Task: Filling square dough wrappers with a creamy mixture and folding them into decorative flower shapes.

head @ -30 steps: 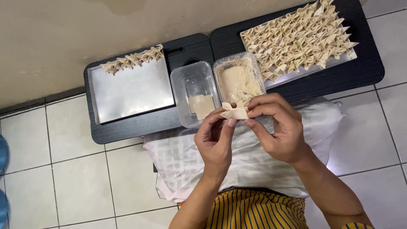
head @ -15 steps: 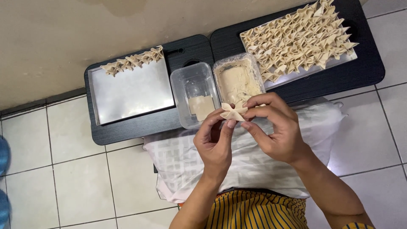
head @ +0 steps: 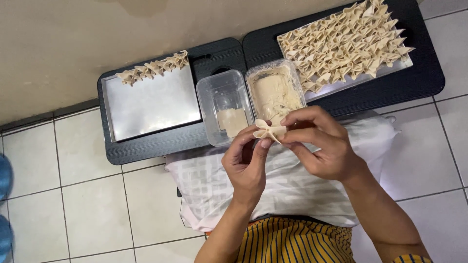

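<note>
Dumpling [head: 269, 131], soft pale dough folded into points, lies lengthwise from the left hand [head: 247, 165] to the right hand [head: 319, 146], both pinching it.

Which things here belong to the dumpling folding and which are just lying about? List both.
In use: left hand, right hand, folded dumpling, filling tub, wrapper tub, full tray, nearly bare tray.
Lying about: white pillow, blue slippers.

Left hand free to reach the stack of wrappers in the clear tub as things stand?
Probably not right away: the left hand is pinching the folded dumpling together with the right hand. The clear tub is open-topped and just beyond it, nothing between.
</note>
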